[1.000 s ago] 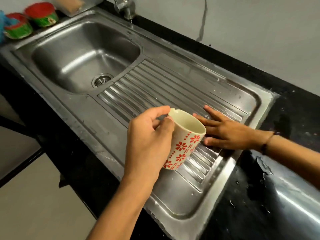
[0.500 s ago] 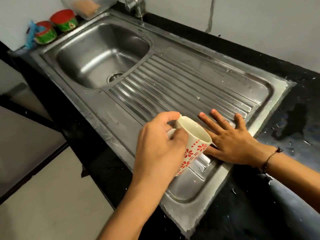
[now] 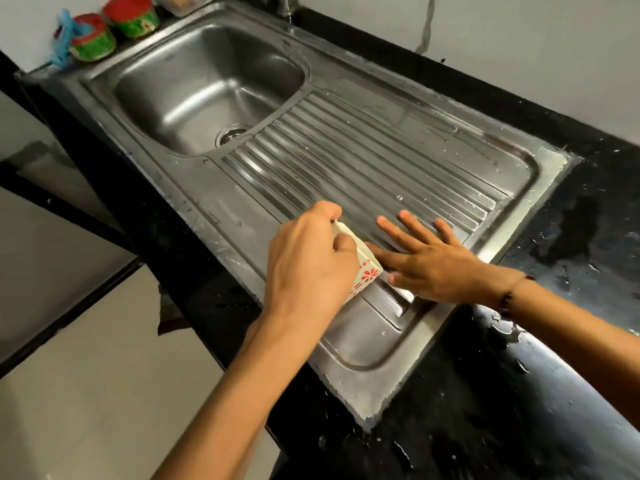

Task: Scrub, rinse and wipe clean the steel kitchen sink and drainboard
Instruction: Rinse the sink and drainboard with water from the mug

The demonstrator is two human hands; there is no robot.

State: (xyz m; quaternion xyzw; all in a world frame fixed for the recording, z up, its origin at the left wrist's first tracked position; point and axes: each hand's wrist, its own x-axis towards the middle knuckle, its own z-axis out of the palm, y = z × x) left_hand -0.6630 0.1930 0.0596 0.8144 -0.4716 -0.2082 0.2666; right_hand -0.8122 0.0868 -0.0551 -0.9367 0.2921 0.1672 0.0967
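Note:
The steel sink bowl [image 3: 207,88] lies at the upper left, its drain [image 3: 232,134] at the near right corner. The ribbed drainboard [image 3: 374,161] stretches to the right, wet with droplets. My left hand [image 3: 311,268] grips a cream mug with red flowers [image 3: 367,271], tipped steeply over the near end of the drainboard; most of the mug is hidden behind the hand. My right hand [image 3: 429,258] lies flat with fingers spread on the ribs, just right of the mug.
Two red-and-green tubs [image 3: 93,38] and a blue item [image 3: 62,39] stand beyond the sink at the far left. The tap base [image 3: 287,5] is at the top edge. Wet black countertop [image 3: 519,375] surrounds the sink; a light wall rises behind, floor lies below left.
My left hand has tipped the mug further over and lowered it toward the drainboard. My right hand has spread flat and slid along the ribs. The view has shifted, showing more of the sink.

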